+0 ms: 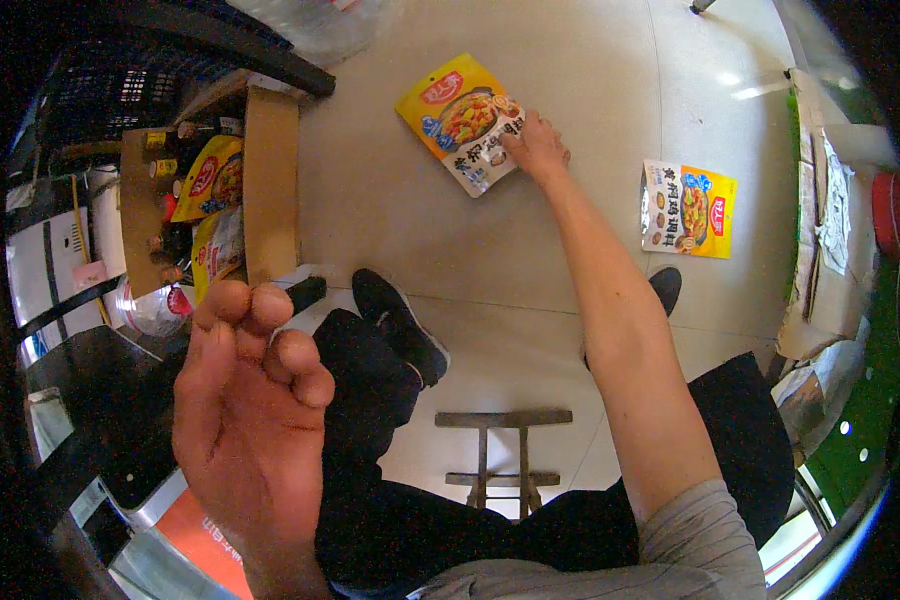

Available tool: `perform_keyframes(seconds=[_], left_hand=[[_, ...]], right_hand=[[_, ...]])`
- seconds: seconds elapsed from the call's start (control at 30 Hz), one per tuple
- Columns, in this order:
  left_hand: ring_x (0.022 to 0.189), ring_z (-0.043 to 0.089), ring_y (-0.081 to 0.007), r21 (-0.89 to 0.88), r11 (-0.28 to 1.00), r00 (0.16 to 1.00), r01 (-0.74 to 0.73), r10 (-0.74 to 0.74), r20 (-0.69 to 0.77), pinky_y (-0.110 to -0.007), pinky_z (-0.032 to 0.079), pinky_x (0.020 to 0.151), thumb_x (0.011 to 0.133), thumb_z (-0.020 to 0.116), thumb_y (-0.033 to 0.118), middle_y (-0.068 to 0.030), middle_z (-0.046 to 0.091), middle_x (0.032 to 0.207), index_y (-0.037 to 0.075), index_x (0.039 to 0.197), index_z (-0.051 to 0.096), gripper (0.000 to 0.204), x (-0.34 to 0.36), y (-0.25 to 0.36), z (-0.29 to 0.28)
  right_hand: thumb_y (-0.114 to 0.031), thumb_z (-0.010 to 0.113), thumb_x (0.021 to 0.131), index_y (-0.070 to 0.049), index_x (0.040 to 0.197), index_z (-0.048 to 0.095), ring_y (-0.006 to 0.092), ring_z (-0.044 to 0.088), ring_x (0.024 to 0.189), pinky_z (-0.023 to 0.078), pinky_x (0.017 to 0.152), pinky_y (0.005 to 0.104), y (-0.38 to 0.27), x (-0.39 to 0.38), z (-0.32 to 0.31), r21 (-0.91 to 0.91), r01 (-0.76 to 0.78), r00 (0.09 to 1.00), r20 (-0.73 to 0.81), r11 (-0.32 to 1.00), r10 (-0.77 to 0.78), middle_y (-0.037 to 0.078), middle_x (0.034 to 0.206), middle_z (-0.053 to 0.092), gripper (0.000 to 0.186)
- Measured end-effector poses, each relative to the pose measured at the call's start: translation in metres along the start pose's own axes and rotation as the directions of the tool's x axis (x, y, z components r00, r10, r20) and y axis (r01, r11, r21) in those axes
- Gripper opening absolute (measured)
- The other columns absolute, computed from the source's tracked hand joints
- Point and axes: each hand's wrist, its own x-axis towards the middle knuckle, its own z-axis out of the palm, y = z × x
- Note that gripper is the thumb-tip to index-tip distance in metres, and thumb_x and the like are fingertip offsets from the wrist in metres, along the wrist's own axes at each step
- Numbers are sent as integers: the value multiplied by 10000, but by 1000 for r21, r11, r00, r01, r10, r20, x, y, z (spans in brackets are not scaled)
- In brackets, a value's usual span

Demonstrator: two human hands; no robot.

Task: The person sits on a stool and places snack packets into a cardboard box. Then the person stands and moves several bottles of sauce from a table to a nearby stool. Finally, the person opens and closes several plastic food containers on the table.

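My right arm stretches forward, and my right hand (537,147) has hold of the right edge of a yellow and white seasoning packet (460,120). That packet is tilted and shows a pictured dish on its front. Whether it touches the floor I cannot tell. A second packet of the same colours (690,210) lies flat on the floor to the right of my right hand. My left hand (255,410) is raised close at the lower left, palm up. Its fingers are loosely curled and the visible palm holds nothing.
At the left stands a cardboard box (272,185) with several bottles and yellow packets (210,180) inside. A small wooden stool (504,419) is between my legs. Flattened cardboard (820,270) and a red round object (890,212) are at the right. Tiled floor (590,60) lies ahead.
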Motion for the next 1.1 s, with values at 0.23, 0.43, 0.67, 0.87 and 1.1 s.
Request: perform_keyframes(seconds=[0.23, 0.43, 0.67, 0.87, 1.1], left_hand=[[880, 593, -177, 4, 1000, 1000, 5, -5, -18, -298, 494, 722, 1010, 488, 175, -104, 594, 1105, 32, 1217, 536, 256, 2, 1, 5], [904, 625, -185, 1, 1000, 1000, -6, 6, -28, -310, 507, 730, 1011, 488, 177, -114, 630, 1101, 33, 1224, 544, 263, -3, 1, 0], [919, 644, -185, 1, 1000, 999, 6, -6, -49, -301, 523, 762, 1005, 498, 170, -114, 654, 1095, 36, 1220, 554, 259, -7, 3, 1], [935, 657, -180, 64, 998, 1000, 9, -8, -9, -301, 535, 798, 992, 512, 160, -105, 659, 1094, 41, 1200, 564, 245, 2, -4, 9], [934, 662, -184, 171, 985, 999, -3, 8, -32, -307, 546, 781, 959, 561, 168, -99, 665, 1082, 58, 1141, 591, 215, 8, -5, -9]], right_hand=[[-236, 809, 723, -24, 1229, 476, 391, 579, 1133, 496, 914, 476, 18, -24, 17, 87, -109, 994, 24, 990, 107, 215, 1205, 592, 641], [-82, 742, 756, -58, 1199, 494, 404, 609, 1054, 493, 881, 488, 49, -128, 57, 426, -205, 968, -46, 881, 247, 180, 1129, 635, 509], [-262, 775, 721, -11, 1082, 648, 257, 670, 919, 513, 813, 376, 74, -179, 51, 509, -424, 889, 79, 749, 450, 152, 1000, 701, 457], [-302, 753, 754, -27, 1043, 692, 235, 673, 895, 516, 784, 364, 100, -116, 44, 433, -257, 966, 86, 864, 244, 120, 977, 722, 404], [-247, 623, 879, -58, 1129, 669, 290, 676, 934, 517, 840, 415, 12, -179, -15, 577, -178, 935, 351, 797, -46, 171, 1032, 702, 317]])
